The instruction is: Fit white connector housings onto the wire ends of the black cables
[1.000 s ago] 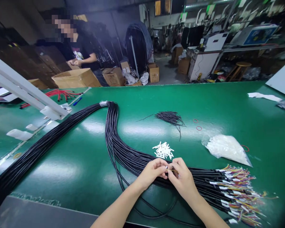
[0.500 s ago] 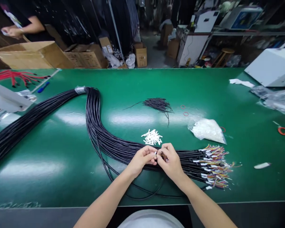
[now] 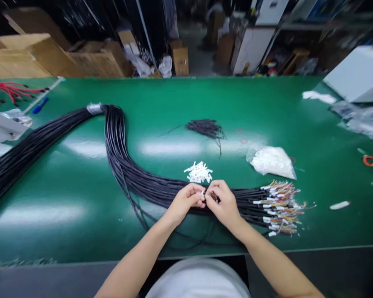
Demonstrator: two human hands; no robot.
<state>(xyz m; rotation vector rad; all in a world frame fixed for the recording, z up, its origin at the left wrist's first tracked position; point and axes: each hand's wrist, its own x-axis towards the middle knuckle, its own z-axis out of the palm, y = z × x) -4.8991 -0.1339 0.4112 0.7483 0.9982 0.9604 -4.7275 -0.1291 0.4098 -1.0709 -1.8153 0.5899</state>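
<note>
On the green table (image 3: 81, 215) a clear plastic bag (image 3: 272, 162) lies on its side, full of small white bits; its mouth is hard to make out. A loose pile of the same white pieces (image 3: 199, 172) sits just beyond the hands. Open cardboard boxes (image 3: 27, 58) stand behind the far edge; I cannot tell what is in them.

The left hand (image 3: 185, 203) is pinched narrow on one white piece (image 3: 202, 193). The right hand (image 3: 225, 205), also closed tight, grips a wire end (image 3: 213, 197) touching that piece. Both rest on the black cable bundle (image 3: 121, 165), whose coloured tips (image 3: 281, 205) fan out to the right.

Since half a second ago the hands keep the same pinch in the same spot. The co-worker's arm by the boxes has left the view.
</note>
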